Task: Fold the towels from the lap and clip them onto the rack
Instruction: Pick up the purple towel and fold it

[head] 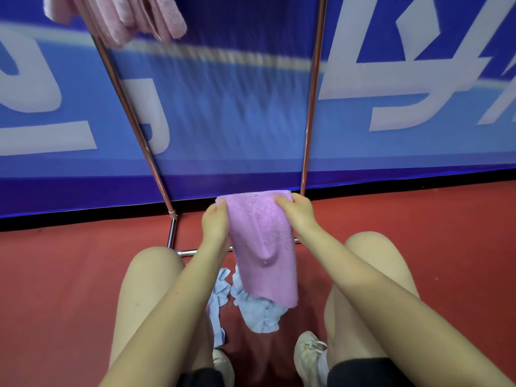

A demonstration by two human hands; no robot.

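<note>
A: Red floor (69,275), blue banner (251,107) behind. Purple towel (262,241) hangs between the knees, left hand (215,224) and right hand (297,212) each pinching a top corner.

B: Handling?

A: Soft, light, limp; corners suit. One purple, blue cloth (259,311) beneath, count unclear. Pink towels (125,18) on rack (134,115), blurred.

A lilac towel (264,241) hangs folded, pinched at its upper corners. Light blue towels (259,308) lie crumpled below it between the knees. Pink towels (125,18) hang on the metal rack (134,118).
</note>
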